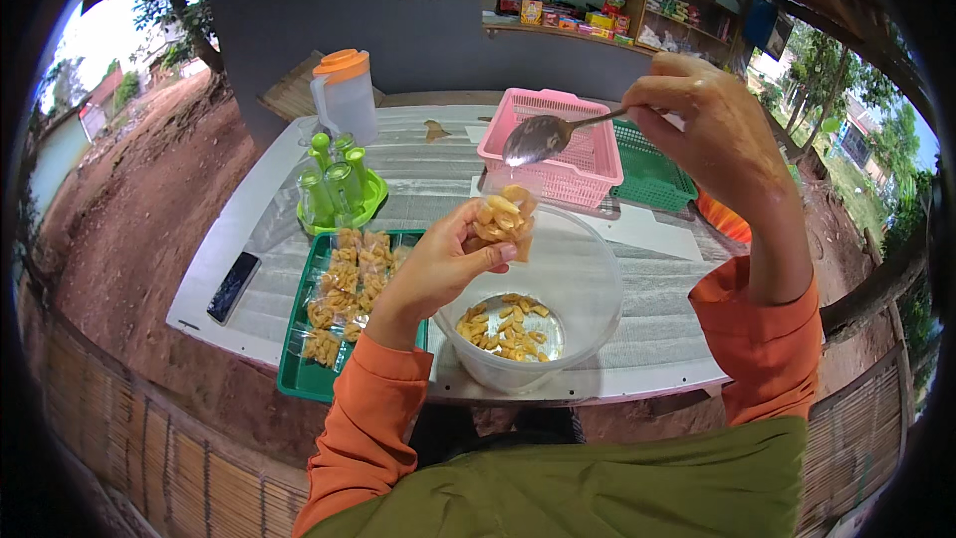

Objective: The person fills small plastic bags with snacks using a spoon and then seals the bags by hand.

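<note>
In my left hand [448,254] is a small clear plastic bag of yellow-brown snack pieces [506,218], its mouth upward. My right hand [709,119] grips a metal spoon [539,139] by the handle, the bowl tilted down just above the bag. Whether anything lies on the spoon is hard to tell. Below both hands stands a wide clear plastic tub [606,306], with loose snack pieces [508,325] scattered on its bottom. A green tray [295,379] to the left holds several filled bags [343,276].
A phone [233,288] lies at the table's left. Behind the green tray are glasses in a lime-green holder [336,194] and an orange-lidded pitcher [349,101]. A pink basket [553,183] and a green basket [650,172] stand at the back right, beyond the tub.
</note>
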A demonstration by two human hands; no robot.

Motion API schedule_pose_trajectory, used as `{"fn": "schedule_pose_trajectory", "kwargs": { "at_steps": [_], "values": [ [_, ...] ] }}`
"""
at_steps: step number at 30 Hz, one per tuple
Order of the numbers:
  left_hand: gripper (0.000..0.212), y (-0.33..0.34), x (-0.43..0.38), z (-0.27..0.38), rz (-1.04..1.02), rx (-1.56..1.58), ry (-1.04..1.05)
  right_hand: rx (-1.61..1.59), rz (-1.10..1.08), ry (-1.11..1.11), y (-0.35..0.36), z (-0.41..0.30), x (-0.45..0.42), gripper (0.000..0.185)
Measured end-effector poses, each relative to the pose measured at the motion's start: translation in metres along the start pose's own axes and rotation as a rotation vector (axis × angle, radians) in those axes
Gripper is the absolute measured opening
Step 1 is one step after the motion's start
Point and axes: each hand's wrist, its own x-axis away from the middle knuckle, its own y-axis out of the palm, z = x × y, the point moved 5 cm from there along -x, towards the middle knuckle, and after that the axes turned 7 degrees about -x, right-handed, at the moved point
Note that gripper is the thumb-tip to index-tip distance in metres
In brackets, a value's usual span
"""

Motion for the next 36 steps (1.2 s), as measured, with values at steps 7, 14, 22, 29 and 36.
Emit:
{"fn": "schedule_pose_trajectory", "kwargs": {
  "at_steps": [7,14,22,29,36],
  "values": [
    [0.042,-0.005,0.006,0.003,0.084,0.103,0.099,0.081,-0.434,0.131,0.092,0.016,0.051,0.006],
    [0.047,-0.006,0.005,0.003,0.113,0.070,0.077,-0.259,-0.830,0.099,0.186,-0.011,0.089,0.018],
    [0.043,-0.002,0.001,0.002,0.027,0.008,0.004,-0.972,-0.242,0.151,0.118,-0.014,0.017,0.041],
    [0.034,0.000,0.002,0.005,0.056,0.029,0.046,-1.054,-0.228,0.302,0.129,-0.021,0.020,0.020],
    [0.048,-0.002,0.003,0.005,0.018,0.006,0.079,-1.238,-0.268,0.416,0.132,-0.010,0.024,0.017]
  ]
}}
